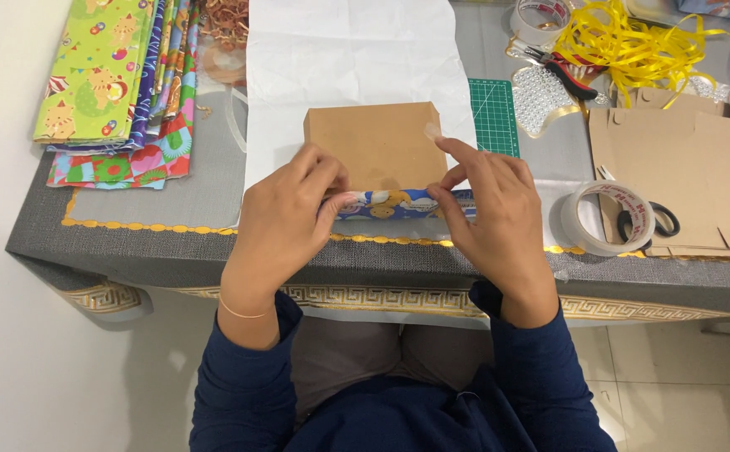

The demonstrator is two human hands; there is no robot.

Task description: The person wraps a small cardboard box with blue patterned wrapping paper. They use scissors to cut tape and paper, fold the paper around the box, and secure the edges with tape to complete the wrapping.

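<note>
A flat brown cardboard box (375,144) lies on a sheet of wrapping paper (344,50), white side up. The paper's near edge is folded up against the box, showing its blue cartoon-printed side (386,203). My left hand (285,218) pinches that folded edge at the box's near left corner. My right hand (494,213) presses the fold at the near right corner, and a small piece of clear tape (433,130) sticks to its forefinger.
Folded colourful wrapping papers (114,84) lie stacked at the left. A tape roll (606,218), black-handled scissors (648,224) and flat cardboard pieces (683,167) lie at the right. A green cutting mat (494,115), yellow ribbon (632,46), pliers and another tape roll are behind.
</note>
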